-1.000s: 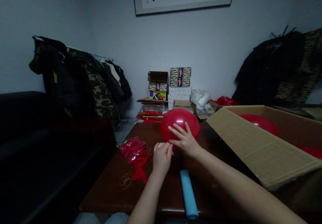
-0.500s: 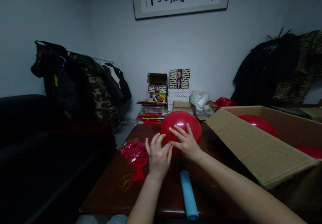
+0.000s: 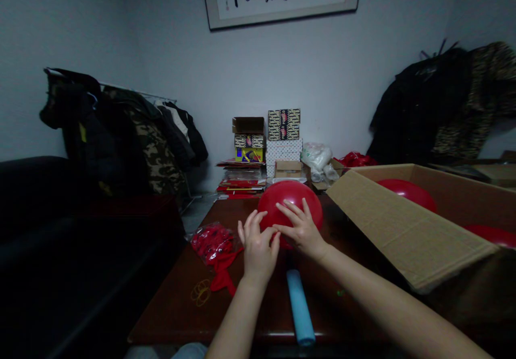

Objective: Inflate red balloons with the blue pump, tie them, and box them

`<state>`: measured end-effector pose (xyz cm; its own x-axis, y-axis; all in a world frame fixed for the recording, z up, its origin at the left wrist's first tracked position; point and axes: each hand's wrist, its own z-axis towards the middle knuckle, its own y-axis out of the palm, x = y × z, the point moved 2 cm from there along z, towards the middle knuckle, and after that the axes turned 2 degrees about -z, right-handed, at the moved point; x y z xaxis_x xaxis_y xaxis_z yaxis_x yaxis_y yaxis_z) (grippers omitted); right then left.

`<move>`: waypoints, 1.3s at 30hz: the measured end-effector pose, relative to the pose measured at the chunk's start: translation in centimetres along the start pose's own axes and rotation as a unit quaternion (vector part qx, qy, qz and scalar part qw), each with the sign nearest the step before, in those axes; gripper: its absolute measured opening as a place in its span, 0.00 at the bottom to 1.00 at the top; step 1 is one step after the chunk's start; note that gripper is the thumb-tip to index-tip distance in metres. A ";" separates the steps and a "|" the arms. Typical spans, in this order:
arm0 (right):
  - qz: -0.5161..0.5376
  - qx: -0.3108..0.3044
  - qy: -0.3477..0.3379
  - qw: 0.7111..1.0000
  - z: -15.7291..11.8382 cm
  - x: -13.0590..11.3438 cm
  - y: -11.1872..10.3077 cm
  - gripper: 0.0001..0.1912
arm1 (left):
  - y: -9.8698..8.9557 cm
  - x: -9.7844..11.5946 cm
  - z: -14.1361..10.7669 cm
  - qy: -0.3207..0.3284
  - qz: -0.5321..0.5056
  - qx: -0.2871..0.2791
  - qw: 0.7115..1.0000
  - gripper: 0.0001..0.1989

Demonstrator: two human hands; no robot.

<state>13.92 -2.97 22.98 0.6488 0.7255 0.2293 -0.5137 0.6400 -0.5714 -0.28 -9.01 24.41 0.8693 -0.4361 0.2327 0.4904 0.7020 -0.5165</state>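
Observation:
A round, inflated red balloon [image 3: 288,195] is in front of me, over the dark wooden table. My left hand [image 3: 260,246] pinches with thumb and index finger at the balloon's near side, where its neck seems to be; the other fingers are raised. My right hand [image 3: 304,232] meets it there, thumb and fingertips closed on the same spot, with further fingers resting against the balloon. The neck itself is hidden by the fingers. Below the hands lies a blue cylinder [image 3: 300,308], which looks like a balloon pump. Yellow rubber bands [image 3: 200,292] lie to the left.
Left on the table [image 3: 169,321] are a plastic bag of red balloons [image 3: 212,241] and loose red pieces [image 3: 222,275]. A large open cardboard box [image 3: 403,230] at right holds red balloons [image 3: 409,193]. Stacked boxes [image 3: 284,152] and a clear plastic bag [image 3: 318,157] stand at the back.
Both hands stay together at the balloon's near side, with only a slight shift of the left hand to the right. The whole view has shifted a little.

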 end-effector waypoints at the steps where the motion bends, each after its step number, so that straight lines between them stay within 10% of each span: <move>1: -0.002 -0.005 0.001 1.000 -0.2 0.2 -0.1 0.11 | 0.2 0.2 0.0 0.006 0.001 -0.006 1.000 0.06; 25: 0.031 -0.110 0.076 0.991 -7.0 5.8 -2.4 0.35 | 9.4 4.9 -0.2 0.172 0.004 -0.102 0.980 0.04; 39: -0.008 -0.124 0.184 0.975 -14.7 7.7 -3.3 0.25 | 13.1 5.1 -3.0 0.182 0.000 -0.161 0.970 0.05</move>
<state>28.90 -3.19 15.04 0.8362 0.5474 -0.0327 -0.3800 0.5355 -0.7542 10.39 -3.75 16.35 0.7608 -0.6476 -0.0438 0.3948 0.5153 -0.7607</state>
